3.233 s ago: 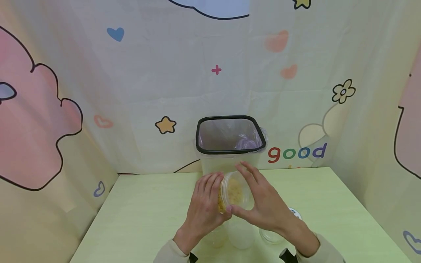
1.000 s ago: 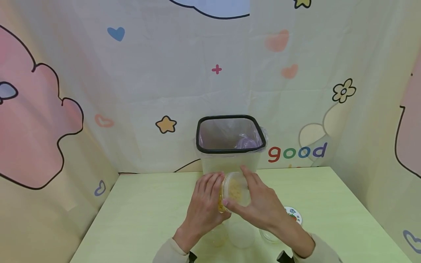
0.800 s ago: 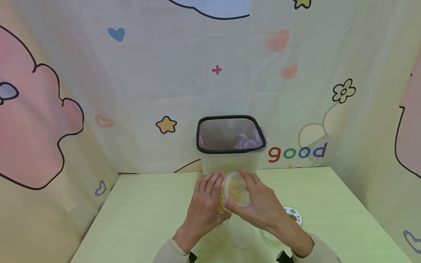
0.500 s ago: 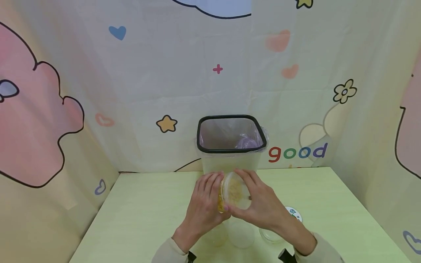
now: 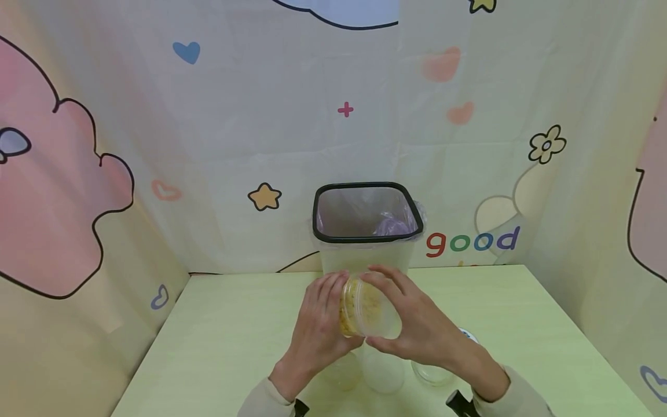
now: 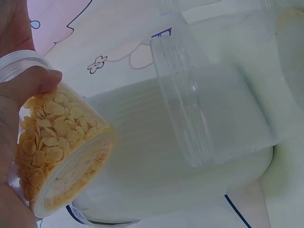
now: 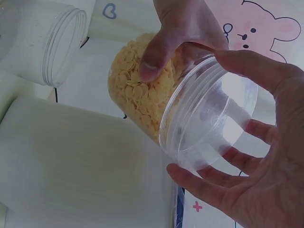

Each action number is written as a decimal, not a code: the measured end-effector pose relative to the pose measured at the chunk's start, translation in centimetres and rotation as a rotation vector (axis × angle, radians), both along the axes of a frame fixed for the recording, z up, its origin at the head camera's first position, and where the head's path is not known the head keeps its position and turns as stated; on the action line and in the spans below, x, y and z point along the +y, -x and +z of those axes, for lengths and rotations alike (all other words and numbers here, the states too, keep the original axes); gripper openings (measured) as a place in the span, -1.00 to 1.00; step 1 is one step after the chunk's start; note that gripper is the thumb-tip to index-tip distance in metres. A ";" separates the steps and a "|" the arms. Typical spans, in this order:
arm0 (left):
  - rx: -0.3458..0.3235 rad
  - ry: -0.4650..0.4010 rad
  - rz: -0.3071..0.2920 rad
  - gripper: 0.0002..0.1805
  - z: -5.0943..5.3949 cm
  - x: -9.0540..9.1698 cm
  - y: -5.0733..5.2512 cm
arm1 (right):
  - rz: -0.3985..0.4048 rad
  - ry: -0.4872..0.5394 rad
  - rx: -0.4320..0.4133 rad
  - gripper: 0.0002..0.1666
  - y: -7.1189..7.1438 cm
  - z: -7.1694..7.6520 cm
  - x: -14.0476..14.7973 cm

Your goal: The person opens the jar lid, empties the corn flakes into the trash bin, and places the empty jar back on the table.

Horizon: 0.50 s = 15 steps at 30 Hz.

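Note:
My left hand point(image 5: 319, 324) grips a clear plastic jar point(image 5: 350, 304) full of thin yellow flakes point(image 6: 57, 128). The jar is tilted on its side, above the table, its top end facing right. Around that end, my right hand point(image 5: 424, 324) curls its thumb and fingers on the rim of a clear lid point(image 5: 379, 315). In the right wrist view, the spread fingers lie around the see-through lid point(image 7: 209, 114), with the left thumb on the jar's side. Flakes show through the lid in the head view.
A bin point(image 5: 367, 239) with a black rim and bag liner stands behind the hands. On the table lie a clear round piece point(image 5: 383, 373), a clear jar point(image 5: 432, 373) and, mostly behind the right forearm, a printed white disc point(image 5: 469, 334). An open threaded jar point(image 7: 66, 47) shows in the right wrist view.
The jar and left hand have shifted slightly left. My right hand's fingers and thumb have shifted about the lid's rim, the index moving left along the top.

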State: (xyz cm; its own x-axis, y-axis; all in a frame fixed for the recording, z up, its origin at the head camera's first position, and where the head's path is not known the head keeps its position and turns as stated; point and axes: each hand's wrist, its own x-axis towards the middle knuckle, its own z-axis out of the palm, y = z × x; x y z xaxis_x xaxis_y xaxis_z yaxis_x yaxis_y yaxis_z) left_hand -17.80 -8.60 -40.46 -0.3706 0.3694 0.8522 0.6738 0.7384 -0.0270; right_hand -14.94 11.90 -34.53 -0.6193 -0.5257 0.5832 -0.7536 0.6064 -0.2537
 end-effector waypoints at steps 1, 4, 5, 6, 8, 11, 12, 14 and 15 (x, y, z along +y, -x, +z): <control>-0.005 -0.003 0.002 0.25 0.0 -0.1 0.0 | 0.002 -0.001 0.001 0.16 0.0 0.0 0.0; -0.022 -0.017 0.006 0.26 0.1 -0.3 -0.1 | 0.003 0.000 0.001 0.16 -0.1 0.1 0.2; -0.029 -0.019 0.010 0.26 0.2 -0.4 -0.1 | 0.000 0.001 -0.001 0.17 -0.2 0.1 0.2; -0.038 -0.021 0.015 0.25 0.2 -0.4 -0.2 | -0.003 0.002 0.000 0.17 -0.2 0.1 0.3; -0.054 -0.027 0.024 0.23 0.3 -0.6 -0.3 | -0.012 0.006 -0.003 0.17 -0.3 0.1 0.4; -0.075 -0.034 0.036 0.21 0.4 -1.0 -0.4 | -0.031 0.012 -0.012 0.17 -0.4 0.0 0.6; -0.079 -0.038 0.037 0.21 0.4 -1.1 -0.4 | -0.036 0.014 -0.015 0.17 -0.5 -0.1 0.7; -0.081 -0.048 0.037 0.22 0.5 -1.4 -0.4 | -0.044 0.014 -0.021 0.16 -0.5 -0.2 0.9; -0.078 -0.052 0.039 0.22 0.5 -1.6 -0.4 | -0.047 0.015 -0.023 0.16 -0.6 -0.3 0.9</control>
